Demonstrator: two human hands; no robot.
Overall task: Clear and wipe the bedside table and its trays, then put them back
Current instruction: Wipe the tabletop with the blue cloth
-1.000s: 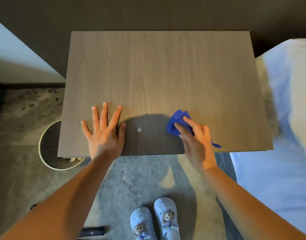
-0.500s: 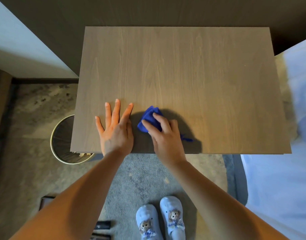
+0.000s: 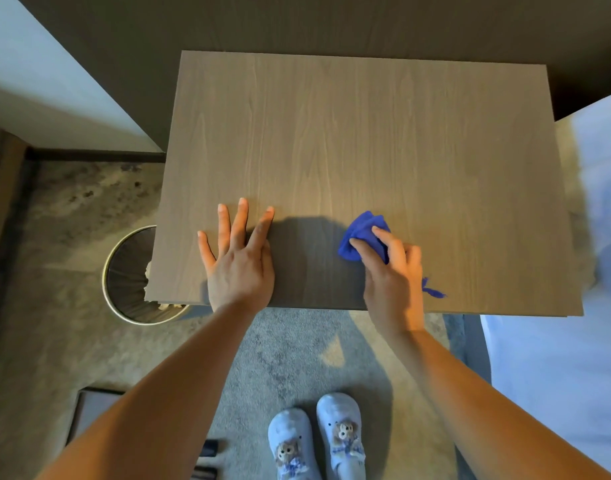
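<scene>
Pressing down on the blue cloth (image 3: 363, 237), the fingers (image 3: 383, 242) of my right hand (image 3: 394, 275) are curled and pinch the bunched cloth against the bench (image 3: 366, 140). A thin bit of cloth sticks out just past the wrist side of those fingers. The fingers (image 3: 240, 220) of my left hand (image 3: 240, 265) are spread open and lie flat on the bench, holding nothing, well apart from the cloth. Out past the left fingers, a round bin (image 3: 124, 275) peeks from under the bench edge. Past the right fingers is the bed (image 3: 556, 368). Below both hands stand my slippers (image 3: 316, 438) on the carpet.
</scene>
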